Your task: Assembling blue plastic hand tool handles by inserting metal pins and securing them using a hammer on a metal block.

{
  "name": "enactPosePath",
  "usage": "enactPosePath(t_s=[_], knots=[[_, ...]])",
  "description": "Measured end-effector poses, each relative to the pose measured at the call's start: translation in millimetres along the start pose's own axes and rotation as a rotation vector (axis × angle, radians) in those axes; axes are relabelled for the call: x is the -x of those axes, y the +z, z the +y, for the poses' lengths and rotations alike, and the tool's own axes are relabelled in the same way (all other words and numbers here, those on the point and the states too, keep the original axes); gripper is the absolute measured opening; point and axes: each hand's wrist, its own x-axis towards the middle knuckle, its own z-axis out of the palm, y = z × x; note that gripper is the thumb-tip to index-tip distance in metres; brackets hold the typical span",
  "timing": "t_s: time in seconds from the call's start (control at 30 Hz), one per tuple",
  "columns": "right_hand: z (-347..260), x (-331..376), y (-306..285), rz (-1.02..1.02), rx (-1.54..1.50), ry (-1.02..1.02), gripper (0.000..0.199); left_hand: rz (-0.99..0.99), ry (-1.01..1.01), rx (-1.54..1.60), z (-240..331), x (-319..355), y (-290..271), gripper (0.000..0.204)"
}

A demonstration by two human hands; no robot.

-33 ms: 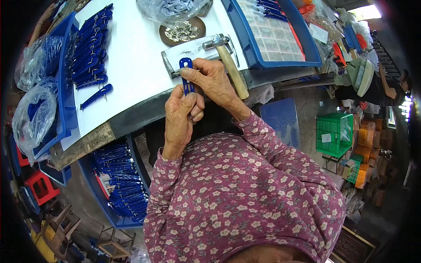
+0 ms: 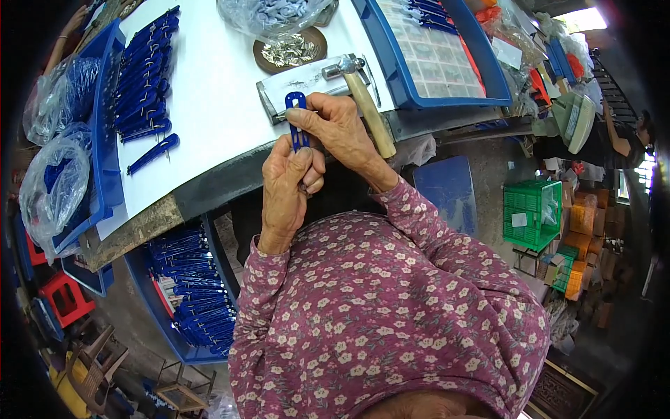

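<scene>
Between my hands, just past the table's near edge, is a slim dark blue plastic handle with a rounded, holed end pointing away from me. My left hand pinches its lower end between thumb and fingers. Higher up, my right hand grips the side of the same handle, thumb across it. My fingers hide part of it. Just beyond lies a metal block with a hammer resting across its right end. Behind that, a round brown dish holds small metal pieces.
Rows of blue handles lie on the table's left, one apart. A blue tray with plastic bags stands further left. At right is another blue tray. Below the table sits a full blue bin. A bag stands at the back.
</scene>
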Motion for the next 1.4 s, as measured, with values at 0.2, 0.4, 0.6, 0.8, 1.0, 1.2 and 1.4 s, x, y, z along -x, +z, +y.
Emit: enactPosePath(t_s=[0.2, 0.4, 0.6, 0.8, 1.0, 1.2, 1.4], knots=[[-1, 1, -2, -0.035, 0.004, 0.025, 0.023, 0.009, -0.003, -0.002, 0, 0, -1, 0.016], [3, 2, -3, -0.077, -0.014, 0.055, 0.025, -0.003, 0.009, 0.005, 1, -1, 0, 0.018], [2, 1, -3, -0.068, 0.013, 0.057, 0.027, -0.002, 0.03, -0.001, 1, -1, 1, 0.018], [1, 2, 0, -0.032, -0.02, 0.043, 0.027, 0.004, 0.038, -0.008, 1, 0, 1, 0.017], [0, 2, 2, -0.022, 0.012, 0.066, 0.026, 0.01, 0.053, -0.016, 1, 1, 1, 0.016], [-3, 1, 1, -0.064, -0.026, 0.046, 0.029, 0.003, 0.075, -0.009, 4, 0, 0, 0.017], [-10, 1, 2, -0.107, -0.139, 0.036, 0.034, 0.027, 0.128, -0.053, 14, -6, -1, 0.017]])
